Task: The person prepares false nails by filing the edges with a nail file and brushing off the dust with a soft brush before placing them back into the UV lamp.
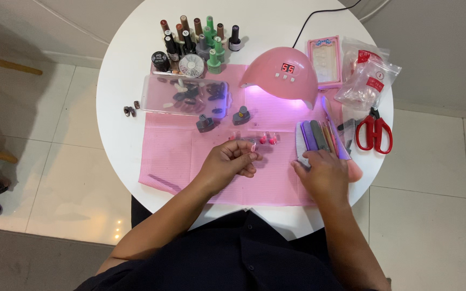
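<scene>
A round white tabletop carries everything, its near edge against the person's dark-clothed body. A pink mat covers the middle and reaches almost to that near edge; bare white room is left along the left edge and at the far edge beside the cable. A pink dome-shaped nail lamp glows at the far side of the mat, and a clear plastic box of nail tips lies toward the mat's far left corner, with a cluster of polish bottles beyond it. Clear bags and red scissors crowd the right edge.

The right hand lies flat, palm down, near the mat's right edge, fingers stretched and loosely spread over the near ends of a row of nail files; whether it grips one cannot be told. The left hand rests mid-mat, fingers curled inward; what they pinch is not clear. A strip of small pink nail tips lies just beyond its fingertips, close but seemingly apart.
</scene>
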